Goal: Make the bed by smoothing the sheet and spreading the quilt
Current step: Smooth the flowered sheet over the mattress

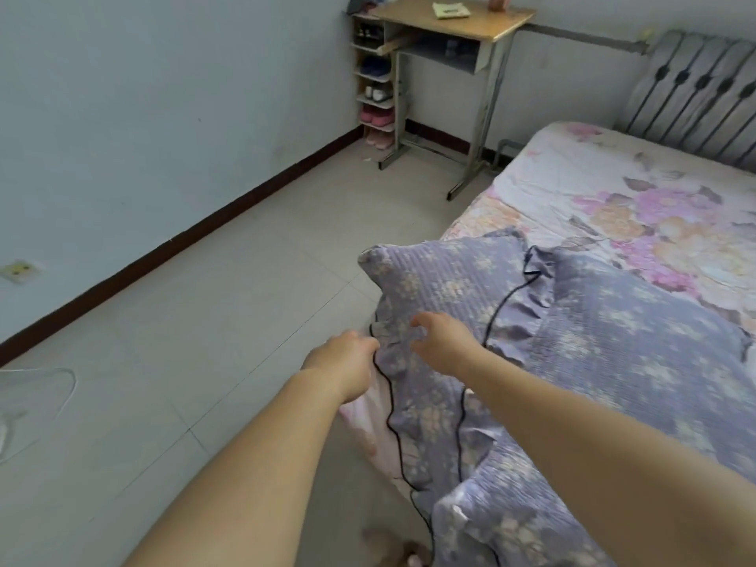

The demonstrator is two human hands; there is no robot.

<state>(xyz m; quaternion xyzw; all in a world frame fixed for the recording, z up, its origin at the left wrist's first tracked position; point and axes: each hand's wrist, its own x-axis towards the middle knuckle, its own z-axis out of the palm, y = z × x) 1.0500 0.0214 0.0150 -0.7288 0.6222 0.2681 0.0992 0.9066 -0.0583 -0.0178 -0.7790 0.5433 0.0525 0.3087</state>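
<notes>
Covering floral sheet [605, 206]: rumpled purple quilt [593, 345]; tiled floor [245, 288], desk [454, 22].

My left hand [347, 362] and right hand [444, 341] are bare, no rings, no watch, no bracelet. Both my forearms are uncovered all the way to the near edge, with no sleeve showing anywhere.

hands [392, 354] gripping quilt [593, 341] (purple), bed [552, 169]

Puckered matt cloth quilt [605, 333], smooth printed cloth sheet [593, 190], wood-topped metal desk [462, 22]
</notes>
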